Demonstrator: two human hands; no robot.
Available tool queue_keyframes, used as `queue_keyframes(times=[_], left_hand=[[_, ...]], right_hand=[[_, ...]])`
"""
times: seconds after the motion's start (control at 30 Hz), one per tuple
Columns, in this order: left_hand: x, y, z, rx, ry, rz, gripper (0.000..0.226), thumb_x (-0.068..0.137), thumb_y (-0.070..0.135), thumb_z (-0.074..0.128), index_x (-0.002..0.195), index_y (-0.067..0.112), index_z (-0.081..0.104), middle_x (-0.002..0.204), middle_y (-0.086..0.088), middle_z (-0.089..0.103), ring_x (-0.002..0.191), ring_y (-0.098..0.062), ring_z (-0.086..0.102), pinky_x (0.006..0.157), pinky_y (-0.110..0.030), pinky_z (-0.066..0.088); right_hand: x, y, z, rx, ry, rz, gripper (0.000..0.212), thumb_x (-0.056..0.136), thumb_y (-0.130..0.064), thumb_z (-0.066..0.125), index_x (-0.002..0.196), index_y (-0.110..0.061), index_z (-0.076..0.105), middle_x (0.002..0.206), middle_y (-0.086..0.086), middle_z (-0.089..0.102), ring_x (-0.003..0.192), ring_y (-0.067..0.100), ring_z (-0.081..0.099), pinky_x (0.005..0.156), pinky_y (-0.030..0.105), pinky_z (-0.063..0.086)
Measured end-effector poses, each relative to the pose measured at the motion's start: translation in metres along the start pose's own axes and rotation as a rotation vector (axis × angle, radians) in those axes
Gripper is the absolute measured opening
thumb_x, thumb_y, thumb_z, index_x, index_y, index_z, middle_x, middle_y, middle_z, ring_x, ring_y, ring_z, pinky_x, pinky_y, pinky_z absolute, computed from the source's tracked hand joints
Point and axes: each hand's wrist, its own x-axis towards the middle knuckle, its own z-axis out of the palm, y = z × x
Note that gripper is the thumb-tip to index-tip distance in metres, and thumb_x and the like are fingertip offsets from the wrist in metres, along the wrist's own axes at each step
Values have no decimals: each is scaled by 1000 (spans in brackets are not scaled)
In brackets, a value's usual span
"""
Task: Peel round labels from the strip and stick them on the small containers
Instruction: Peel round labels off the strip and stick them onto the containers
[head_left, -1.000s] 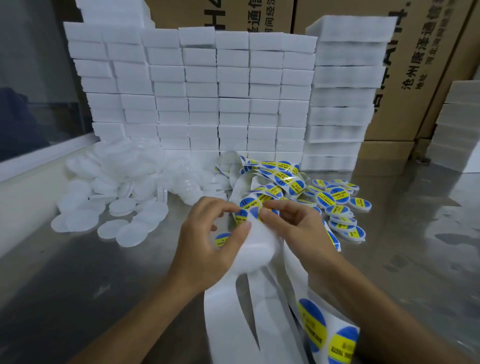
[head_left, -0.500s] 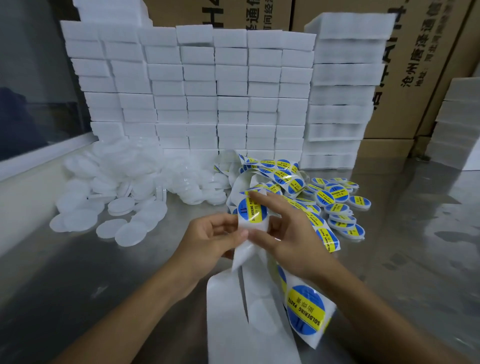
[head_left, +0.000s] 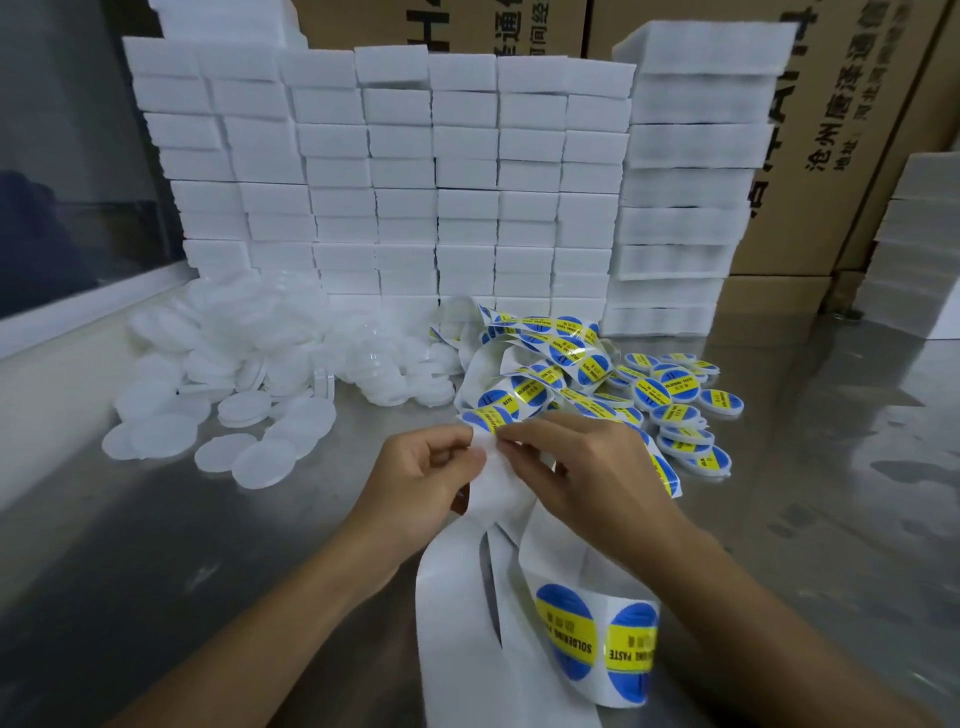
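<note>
Head view: white strip (head_left: 498, 483) – blue-yellow round labels (head_left: 566, 631).

Blue labels (head_left: 566, 631) with yellow bands; white strip (head_left: 457, 613), white containers (head_left: 260, 462).

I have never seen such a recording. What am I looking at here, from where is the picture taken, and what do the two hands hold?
No machine here: a person works with bare hands, and a camera worn on the head looks forward and down. The left hand and right hand together pinch the white backing strip, at a round blue-and-yellow label reading "SOLDERING PASTE". The strip hangs down toward the camera, with more labels on it. On the metal table lie plain white round containers on the left and labelled ones on the right. Behind stand stacked white blocks and cardboard boxes.
</note>
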Motion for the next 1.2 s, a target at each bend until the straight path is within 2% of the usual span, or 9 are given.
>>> queue_keyframes(times=[0.23, 0.37, 0.43, 0.57, 0.73, 0.9, 1.0, 1.1, 1.2], left_hand=[[-4, 4, 1, 155, -55, 124, 31, 89, -6, 54, 63, 5, 40, 61, -1, 30, 52, -11, 26, 44, -19, 25], [-3, 2, 0, 174, -59, 163, 19, 87, -5, 55, 69, -5, 48, 61, -4, 33, 55, -17, 30, 49, -25, 26], [-3, 1, 0, 180, -35, 176, 10, 84, -3, 57, 77, -1, 63, 63, -6, 42, 58, -18, 37, 54, -28, 32], [0, -1, -5, 170, 56, 140, 44, 82, -11, 59, 71, 29, 74, 64, -7, 46, 59, -16, 41, 56, -25, 36], [5, -8, -15, 212, 133, 130, 34, 79, -13, 57, 91, 17, 65, 46, 8, 40, 43, -7, 34, 45, -13, 33], [9, -14, -34, 529, 315, 242, 19, 88, 13, 60, 93, 25, 47, 44, 8, 48, 46, -8, 46, 56, -19, 39], [13, -14, -55, 957, 502, 226, 16, 93, 34, 49, 98, 19, 50, 77, 2, 65, 80, -27, 61, 84, -42, 39], [19, -16, -74, 1322, 511, -129, 41, 87, 35, 50, 123, 14, 48, 124, -13, 53, 117, -34, 47, 97, -54, 32], [19, -18, -88, 1393, 424, -375, 53, 86, 37, 49, 132, 14, 37, 137, -14, 41, 126, -35, 38, 98, -54, 33]], right_hand=[[0, -3, 2, -74, -35, -46, 7, 88, -17, 68, 89, -15, 74, 73, -2, 68, 57, 23, 61, 43, 38, 47], [0, -5, 2, 11, -23, 50, 4, 87, -16, 67, 85, -14, 71, 73, -8, 66, 55, 11, 55, 48, 35, 49], [-1, -5, 4, 175, -29, 199, 4, 88, -15, 67, 84, -15, 69, 70, -13, 63, 53, 6, 51, 52, 29, 48], [0, -4, 8, 726, 0, 699, 22, 89, -4, 62, 70, -14, 67, 58, 0, 63, 44, 10, 53, 47, 21, 46], [7, 1, 6, 1209, 89, 1151, 24, 89, -4, 62, 66, -6, 68, 59, 7, 58, 44, 12, 49, 47, 21, 47], [11, 8, 1, 1357, 188, 1228, 13, 92, -9, 62, 81, -4, 68, 68, 6, 69, 54, 12, 64, 54, 20, 55], [11, 11, -4, 1352, 242, 1179, 12, 91, -11, 64, 84, -5, 71, 77, 7, 74, 67, 11, 72, 59, 19, 56], [11, 14, -7, 1332, 289, 1136, 10, 90, -10, 67, 86, -3, 74, 78, 8, 74, 72, 12, 72, 63, 19, 57], [11, 16, -9, 1340, 335, 1129, 7, 86, -7, 69, 85, -4, 76, 87, 12, 76, 79, 15, 74, 65, 19, 57]])
